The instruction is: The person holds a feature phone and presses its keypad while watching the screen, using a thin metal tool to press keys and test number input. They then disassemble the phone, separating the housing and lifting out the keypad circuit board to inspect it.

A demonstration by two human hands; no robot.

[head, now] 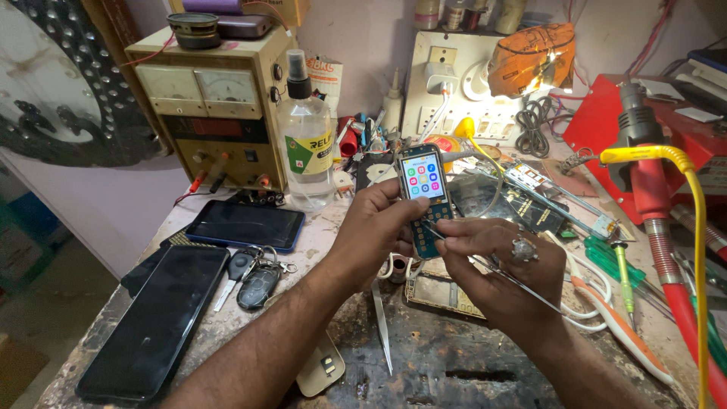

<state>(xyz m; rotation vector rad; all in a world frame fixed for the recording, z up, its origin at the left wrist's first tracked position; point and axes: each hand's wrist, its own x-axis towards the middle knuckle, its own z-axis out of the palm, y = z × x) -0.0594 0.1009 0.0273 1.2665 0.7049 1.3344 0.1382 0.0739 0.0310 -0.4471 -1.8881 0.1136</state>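
Observation:
My left hand (379, 223) holds a small keypad phone (423, 182) upright, its lit screen showing coloured icons and its circuit board bare below. My right hand (496, 261), with a ring on one finger, pinches thin metal tweezers (522, 284) whose tip touches the lower part of the phone. A second pair of tweezers (382, 326) lies on the worn bench under my left forearm. A phone back piece (443, 291) lies beneath my hands.
Two dark phones (155, 318) (246, 225) and keys (254, 276) lie at the left. A beige power supply (219, 106) and a spray bottle (307, 140) stand behind. A hot-air tool (644, 167), a yellow hose (693, 227) and screwdrivers (621, 265) crowd the right.

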